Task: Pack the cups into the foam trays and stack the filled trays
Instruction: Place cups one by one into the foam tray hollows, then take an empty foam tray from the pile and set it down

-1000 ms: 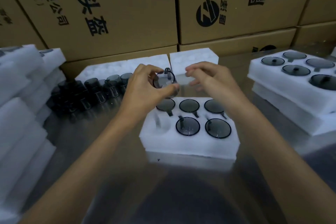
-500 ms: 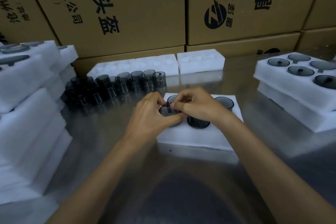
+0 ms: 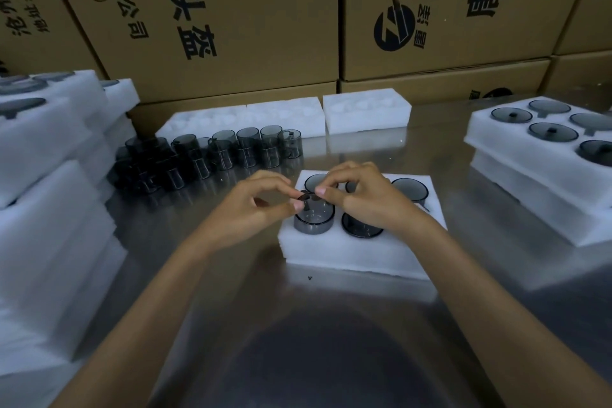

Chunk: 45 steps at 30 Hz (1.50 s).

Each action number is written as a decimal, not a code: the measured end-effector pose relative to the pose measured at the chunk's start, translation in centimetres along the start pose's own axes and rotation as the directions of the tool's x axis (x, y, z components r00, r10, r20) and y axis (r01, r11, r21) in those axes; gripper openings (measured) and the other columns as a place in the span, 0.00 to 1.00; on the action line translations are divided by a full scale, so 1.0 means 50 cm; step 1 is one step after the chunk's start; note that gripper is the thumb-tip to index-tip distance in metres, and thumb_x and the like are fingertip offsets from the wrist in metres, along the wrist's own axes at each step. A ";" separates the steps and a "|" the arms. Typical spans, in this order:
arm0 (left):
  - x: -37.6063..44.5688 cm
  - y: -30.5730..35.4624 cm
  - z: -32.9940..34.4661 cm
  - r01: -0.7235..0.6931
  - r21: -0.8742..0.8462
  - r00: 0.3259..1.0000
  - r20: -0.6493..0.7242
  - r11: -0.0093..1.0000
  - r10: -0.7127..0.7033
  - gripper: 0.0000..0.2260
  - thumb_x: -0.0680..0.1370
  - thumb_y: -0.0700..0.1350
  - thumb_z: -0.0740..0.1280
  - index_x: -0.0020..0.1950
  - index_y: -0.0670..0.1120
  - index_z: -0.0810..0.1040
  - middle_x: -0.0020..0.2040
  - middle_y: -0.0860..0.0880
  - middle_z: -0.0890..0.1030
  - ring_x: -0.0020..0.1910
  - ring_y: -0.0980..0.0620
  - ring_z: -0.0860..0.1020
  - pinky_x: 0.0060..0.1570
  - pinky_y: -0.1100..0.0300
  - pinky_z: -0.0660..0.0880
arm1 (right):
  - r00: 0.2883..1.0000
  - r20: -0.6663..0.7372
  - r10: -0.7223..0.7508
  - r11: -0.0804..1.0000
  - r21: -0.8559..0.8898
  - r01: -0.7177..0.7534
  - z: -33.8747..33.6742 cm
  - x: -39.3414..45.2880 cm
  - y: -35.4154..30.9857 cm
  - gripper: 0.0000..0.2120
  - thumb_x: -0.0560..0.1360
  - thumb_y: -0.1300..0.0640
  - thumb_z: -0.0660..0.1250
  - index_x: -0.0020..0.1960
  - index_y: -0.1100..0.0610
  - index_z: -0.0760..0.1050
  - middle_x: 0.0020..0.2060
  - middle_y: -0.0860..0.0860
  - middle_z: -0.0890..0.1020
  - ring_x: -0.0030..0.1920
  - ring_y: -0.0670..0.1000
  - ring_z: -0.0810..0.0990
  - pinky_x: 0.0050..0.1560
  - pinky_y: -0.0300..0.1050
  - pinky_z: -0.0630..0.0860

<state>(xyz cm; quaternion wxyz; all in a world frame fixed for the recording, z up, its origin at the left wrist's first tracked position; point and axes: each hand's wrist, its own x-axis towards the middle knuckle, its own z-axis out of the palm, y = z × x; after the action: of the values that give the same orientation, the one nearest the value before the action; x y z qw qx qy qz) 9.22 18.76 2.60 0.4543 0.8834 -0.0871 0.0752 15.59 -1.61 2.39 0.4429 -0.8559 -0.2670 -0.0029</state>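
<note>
Cup: the dark cup (image 3: 313,217) sits half-sunk in the near-left pocket of the foam tray (image 3: 357,250) at frame centre; its handle faces up-left.
Fingers: left hand (image 3: 246,212) and right hand (image 3: 359,200) both pinch the rim at the handle.
Seating: turn the handle into its slot, probably there though hidden, then press the rim down evenly; avoid tilting.
Change: a second ago the cup was held above the tray; now it is lowered into the pocket.
Surroundings: loose cups (image 3: 225,151) wait upper left; filled trays (image 3: 543,182) are stacked right.

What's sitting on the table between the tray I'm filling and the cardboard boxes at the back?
In the head view, loose dark cups stand in rows behind the tray, then empty white foam trays lie against the cardboard boxes.
</note>
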 end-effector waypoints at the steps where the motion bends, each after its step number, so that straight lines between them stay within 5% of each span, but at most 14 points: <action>1: 0.001 -0.005 0.001 0.015 0.004 1.000 0.007 1.000 -0.015 0.09 0.71 0.54 0.73 0.48 0.54 0.85 0.58 0.58 0.78 0.59 0.67 0.74 0.54 0.70 0.69 | 1.000 -0.008 0.009 1.000 -0.022 -0.009 0.003 -0.001 0.004 0.06 0.76 0.48 0.70 0.41 0.39 0.81 0.52 0.45 0.81 0.63 0.53 0.71 0.68 0.59 0.65; 5: 0.002 -0.026 0.016 0.074 -0.019 0.995 0.061 0.997 -0.073 0.09 0.74 0.47 0.74 0.54 0.52 0.82 0.58 0.60 0.78 0.60 0.65 0.74 0.60 0.63 0.68 | 0.998 -0.058 0.009 0.979 -0.203 -0.021 0.023 -0.004 0.014 0.02 0.75 0.46 0.70 0.46 0.39 0.78 0.55 0.40 0.77 0.64 0.47 0.65 0.59 0.46 0.57; 10: 0.002 -0.040 0.034 0.234 -0.303 0.972 0.095 0.924 -0.215 0.31 0.73 0.44 0.76 0.72 0.57 0.66 0.63 0.51 0.77 0.64 0.53 0.77 0.64 0.56 0.73 | 0.995 -0.094 0.015 0.969 -0.242 -0.037 0.029 0.000 0.022 0.12 0.75 0.44 0.70 0.56 0.42 0.71 0.57 0.39 0.75 0.63 0.45 0.64 0.53 0.43 0.52; 13: 0.004 -0.044 0.038 0.228 -0.342 0.973 0.108 0.911 -0.203 0.24 0.76 0.40 0.72 0.69 0.53 0.71 0.62 0.50 0.80 0.62 0.53 0.79 0.60 0.60 0.76 | 0.997 -0.080 0.004 0.962 -0.272 -0.025 0.031 -0.001 0.023 0.10 0.75 0.44 0.70 0.54 0.43 0.74 0.57 0.39 0.75 0.64 0.45 0.63 0.53 0.42 0.51; 17: 0.009 -0.047 0.023 0.251 -0.406 0.966 0.044 0.879 -0.255 0.18 0.72 0.48 0.75 0.62 0.51 0.80 0.57 0.53 0.84 0.56 0.56 0.82 0.52 0.64 0.77 | 0.997 -0.059 0.056 0.987 -0.148 -0.064 -0.004 0.012 0.017 0.09 0.73 0.41 0.71 0.50 0.43 0.77 0.52 0.38 0.79 0.62 0.46 0.72 0.64 0.50 0.62; 20: 0.052 -0.048 -0.002 0.202 -0.210 0.951 -0.193 0.957 -0.243 0.08 0.79 0.47 0.69 0.56 0.50 0.83 0.54 0.55 0.84 0.53 0.58 0.80 0.54 0.65 0.75 | 0.976 -0.172 0.132 0.989 -0.039 -0.141 -0.065 0.031 0.030 0.09 0.75 0.39 0.67 0.47 0.44 0.79 0.49 0.38 0.82 0.57 0.44 0.77 0.70 0.54 0.64; 22: 0.086 -0.043 -0.012 0.203 -0.129 0.947 -0.225 0.971 -0.227 0.07 0.80 0.45 0.67 0.55 0.48 0.82 0.52 0.55 0.83 0.51 0.56 0.80 0.51 0.62 0.75 | 0.968 -0.155 0.195 0.980 -0.007 -0.198 -0.108 0.033 0.055 0.10 0.76 0.40 0.67 0.49 0.46 0.79 0.49 0.40 0.82 0.58 0.47 0.78 0.68 0.54 0.69; 27: 0.133 -0.018 0.005 0.453 -0.035 0.889 0.097 0.891 -0.448 0.19 0.80 0.61 0.61 0.56 0.49 0.81 0.48 0.47 0.85 0.36 0.49 0.83 0.32 0.59 0.79 | 0.894 -0.013 0.448 0.890 -0.090 -0.448 -0.196 0.007 0.127 0.17 0.75 0.39 0.68 0.55 0.50 0.78 0.55 0.48 0.79 0.54 0.49 0.79 0.47 0.42 0.72; 31: 0.141 -0.016 0.022 0.479 0.149 0.832 0.237 0.865 -0.501 0.27 0.71 0.74 0.59 0.52 0.56 0.85 0.45 0.55 0.86 0.42 0.54 0.85 0.41 0.60 0.80 | 0.777 0.229 0.586 0.809 -0.117 -0.575 -0.219 -0.015 0.139 0.20 0.71 0.33 0.68 0.55 0.46 0.79 0.52 0.49 0.83 0.49 0.53 0.84 0.40 0.43 0.82; 34: 0.148 -0.007 0.032 0.484 0.313 0.780 0.270 0.817 -0.565 0.23 0.74 0.69 0.62 0.53 0.53 0.84 0.46 0.53 0.87 0.44 0.52 0.86 0.49 0.56 0.81 | 0.758 0.253 0.601 0.787 -0.022 -0.616 -0.213 -0.012 0.141 0.16 0.74 0.44 0.72 0.55 0.54 0.80 0.48 0.57 0.86 0.45 0.55 0.86 0.39 0.46 0.84; 38: 0.144 0.016 0.051 0.530 0.298 0.793 0.156 0.794 -0.588 0.15 0.77 0.59 0.63 0.51 0.51 0.83 0.44 0.50 0.87 0.41 0.49 0.86 0.46 0.52 0.83 | 0.806 0.126 0.578 0.813 -0.007 -0.582 -0.202 -0.005 0.133 0.09 0.76 0.64 0.66 0.53 0.65 0.80 0.41 0.61 0.85 0.37 0.59 0.86 0.32 0.47 0.83; 42: 0.150 0.042 0.045 0.405 -0.015 0.912 0.072 0.914 -0.403 0.14 0.77 0.63 0.64 0.53 0.58 0.82 0.48 0.56 0.86 0.45 0.55 0.85 0.49 0.56 0.80 | 0.877 -0.186 0.443 0.891 -0.018 -0.454 -0.242 -0.015 0.103 0.06 0.72 0.60 0.67 0.44 0.58 0.82 0.39 0.56 0.85 0.39 0.56 0.85 0.44 0.56 0.84; 45: 0.166 0.081 0.048 0.252 -0.247 0.967 0.027 0.936 -0.253 0.17 0.75 0.64 0.65 0.59 0.58 0.81 0.58 0.57 0.83 0.57 0.54 0.81 0.61 0.51 0.76 | 0.819 -0.439 0.369 0.918 0.034 -0.395 -0.295 -0.047 0.073 0.08 0.68 0.57 0.63 0.38 0.59 0.80 0.29 0.54 0.83 0.28 0.54 0.83 0.39 0.56 0.84</action>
<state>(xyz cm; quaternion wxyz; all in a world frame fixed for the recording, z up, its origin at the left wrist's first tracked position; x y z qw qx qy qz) 16.55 13.76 6.19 0.5673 0.8232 0.0194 0.0072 18.67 -15.58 8.01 0.4577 -0.8817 0.0163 -0.1133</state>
